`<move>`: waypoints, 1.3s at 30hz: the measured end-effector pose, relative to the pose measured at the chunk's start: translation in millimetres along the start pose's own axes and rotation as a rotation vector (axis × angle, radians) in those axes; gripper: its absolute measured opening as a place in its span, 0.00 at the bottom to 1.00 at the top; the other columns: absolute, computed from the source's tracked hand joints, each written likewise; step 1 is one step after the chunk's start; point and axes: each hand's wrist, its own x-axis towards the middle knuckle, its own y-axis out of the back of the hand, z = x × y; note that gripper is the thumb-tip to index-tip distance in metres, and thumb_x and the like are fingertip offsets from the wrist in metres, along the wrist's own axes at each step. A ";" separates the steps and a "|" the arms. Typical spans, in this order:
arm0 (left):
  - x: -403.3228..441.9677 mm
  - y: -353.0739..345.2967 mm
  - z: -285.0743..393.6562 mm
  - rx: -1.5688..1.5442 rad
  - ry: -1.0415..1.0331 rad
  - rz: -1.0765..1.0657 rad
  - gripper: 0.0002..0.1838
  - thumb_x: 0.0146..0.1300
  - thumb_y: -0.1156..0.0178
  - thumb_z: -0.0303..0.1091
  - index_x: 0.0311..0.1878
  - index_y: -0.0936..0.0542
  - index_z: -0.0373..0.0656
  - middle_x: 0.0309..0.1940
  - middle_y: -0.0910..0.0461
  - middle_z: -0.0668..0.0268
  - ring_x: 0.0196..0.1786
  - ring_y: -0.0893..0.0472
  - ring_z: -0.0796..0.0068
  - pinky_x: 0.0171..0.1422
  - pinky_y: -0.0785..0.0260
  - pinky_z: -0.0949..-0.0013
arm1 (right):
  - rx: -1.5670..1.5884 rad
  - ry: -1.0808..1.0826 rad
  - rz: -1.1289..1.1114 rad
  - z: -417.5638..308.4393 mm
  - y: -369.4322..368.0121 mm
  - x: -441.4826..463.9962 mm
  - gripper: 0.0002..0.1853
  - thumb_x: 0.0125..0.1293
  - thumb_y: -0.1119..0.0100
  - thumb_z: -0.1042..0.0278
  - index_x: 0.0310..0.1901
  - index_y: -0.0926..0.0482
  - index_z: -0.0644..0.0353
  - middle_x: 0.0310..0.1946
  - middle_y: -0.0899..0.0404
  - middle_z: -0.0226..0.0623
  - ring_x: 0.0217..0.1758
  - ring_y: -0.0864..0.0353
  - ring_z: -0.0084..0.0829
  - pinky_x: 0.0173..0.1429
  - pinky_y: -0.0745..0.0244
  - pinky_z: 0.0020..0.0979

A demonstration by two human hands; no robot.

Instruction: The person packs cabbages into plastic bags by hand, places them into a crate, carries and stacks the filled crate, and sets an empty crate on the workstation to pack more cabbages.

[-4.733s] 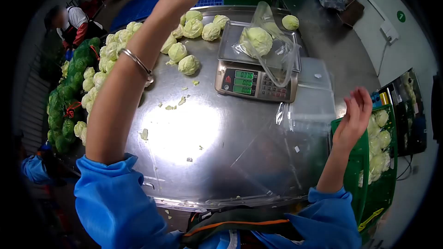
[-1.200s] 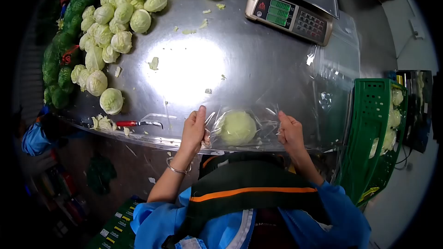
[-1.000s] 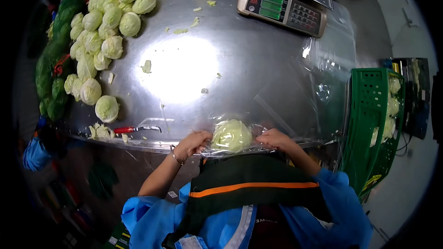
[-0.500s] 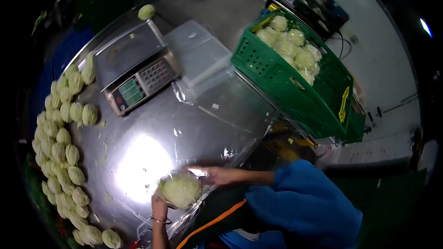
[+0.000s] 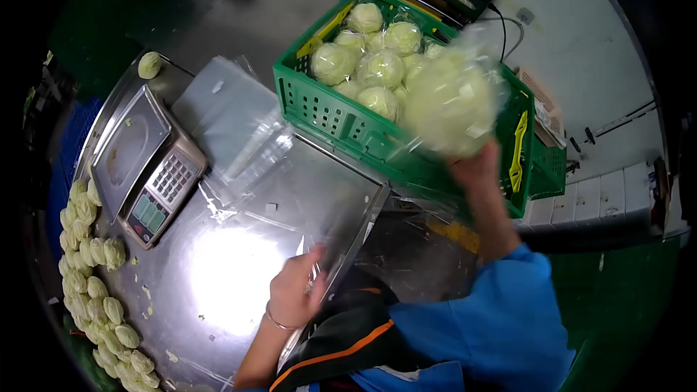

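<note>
A pale green cabbage [image 5: 451, 105] in clear plastic wrap, blurred by motion, is in my right hand [image 5: 475, 167], which grips it from below over the green crate [image 5: 341, 125]. Several other wrapped cabbages [image 5: 381, 70] lie in the crate's far left part. My left hand [image 5: 296, 287] is above the near edge of the metal table [image 5: 250, 236], its thumb and index finger apart. A shiny strip of clear plastic shows between them; whether they touch it I cannot tell.
A weighing scale [image 5: 156, 181] stands on the table's left, beside a stack of clear plastic sheets [image 5: 225, 120]. Unwrapped cabbages [image 5: 94, 305] line the left edge, and one lone cabbage [image 5: 149, 65] sits beyond the scale. A yellow handle [image 5: 519, 152] is on the crate's right side.
The wrapped cabbage has gone from between both hands at the table's near edge to over the crate, in my right hand alone. My left hand has let go of it. The view has turned right.
</note>
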 end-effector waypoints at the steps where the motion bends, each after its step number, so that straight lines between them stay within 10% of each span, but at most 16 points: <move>1: -18.3 -6.4 -30.2 0.046 0.238 -0.057 0.21 0.50 0.39 0.24 0.51 0.25 0.36 0.41 0.21 0.54 0.39 0.21 0.57 0.44 0.27 0.66 | -0.093 0.085 0.122 -38.5 33.0 19.7 0.23 0.65 0.53 0.56 0.56 0.33 0.62 0.49 0.25 0.41 0.51 0.24 0.37 0.52 0.25 0.40; 7: -111.1 13.2 -135.3 0.719 0.287 -0.159 0.20 0.52 0.37 0.39 0.50 0.23 0.49 0.45 0.24 0.59 0.50 0.27 0.56 0.54 0.34 0.60 | -0.486 0.065 0.425 -144.0 260.3 100.3 0.30 0.60 0.41 0.56 0.61 0.36 0.57 0.60 0.35 0.42 0.60 0.32 0.46 0.60 0.29 0.45; 11: -145.3 5.5 -206.2 0.363 0.654 -0.061 0.09 0.55 0.40 0.41 0.36 0.19 0.47 0.37 0.20 0.61 0.43 0.22 0.59 0.48 0.31 0.63 | -0.820 -0.003 0.747 -128.0 341.5 82.7 0.23 0.66 0.49 0.57 0.59 0.34 0.58 0.58 0.32 0.41 0.59 0.31 0.39 0.62 0.31 0.38; 16: -179.4 50.9 -139.8 0.345 1.110 0.931 0.09 0.63 0.46 0.38 0.39 0.20 0.44 0.31 0.21 0.60 0.29 0.21 0.61 0.35 0.28 0.65 | -1.484 0.191 0.772 -35.7 252.6 108.0 0.21 0.64 0.48 0.61 0.57 0.32 0.59 0.55 0.31 0.41 0.57 0.30 0.40 0.60 0.32 0.38; 20: -218.9 51.5 -97.8 0.662 0.850 0.768 0.08 0.61 0.45 0.36 0.42 0.21 0.50 0.29 0.22 0.63 0.27 0.21 0.63 0.30 0.27 0.65 | -1.684 0.536 0.418 33.7 120.6 137.9 0.19 0.62 0.47 0.65 0.54 0.31 0.60 0.53 0.30 0.42 0.56 0.29 0.40 0.60 0.32 0.37; 23: -247.3 24.9 -129.7 0.522 1.078 0.271 0.09 0.62 0.50 0.37 0.33 0.21 0.47 0.31 0.21 0.62 0.33 0.20 0.60 0.37 0.28 0.58 | -1.665 0.697 -0.010 103.3 9.3 154.6 0.18 0.61 0.46 0.67 0.53 0.30 0.60 0.52 0.29 0.42 0.55 0.29 0.41 0.59 0.33 0.37; 27: -237.1 26.4 -115.2 0.556 0.968 0.460 0.18 0.59 0.44 0.51 0.38 0.21 0.45 0.36 0.24 0.62 0.43 0.26 0.60 0.45 0.31 0.61 | -1.550 0.699 -0.657 220.7 -134.4 120.9 0.17 0.59 0.46 0.70 0.51 0.28 0.61 0.50 0.28 0.43 0.53 0.28 0.41 0.58 0.33 0.37; 34: -328.5 83.5 -100.6 0.728 0.724 0.915 0.21 0.56 0.40 0.45 0.50 0.26 0.46 0.48 0.28 0.57 0.52 0.29 0.56 0.57 0.38 0.55 | -1.247 0.554 -1.947 460.4 -321.8 -91.0 0.17 0.55 0.44 0.75 0.48 0.26 0.60 0.49 0.27 0.44 0.54 0.30 0.46 0.58 0.36 0.39; 38: -498.3 219.0 -72.4 0.914 1.075 1.637 0.33 0.50 0.35 0.36 0.58 0.36 0.36 0.56 0.36 0.50 0.58 0.34 0.55 0.64 0.42 0.58 | -1.136 0.196 -1.875 541.1 -359.7 -181.0 0.16 0.56 0.43 0.74 0.48 0.25 0.60 0.47 0.25 0.44 0.51 0.27 0.44 0.55 0.34 0.37; 39: -549.9 254.0 -76.8 0.805 1.446 1.727 0.39 0.49 0.34 0.37 0.62 0.41 0.34 0.60 0.40 0.48 0.62 0.38 0.52 0.68 0.46 0.59 | -1.138 0.115 -1.839 551.7 -365.0 -195.9 0.16 0.56 0.43 0.74 0.48 0.25 0.60 0.46 0.24 0.44 0.49 0.27 0.44 0.55 0.34 0.37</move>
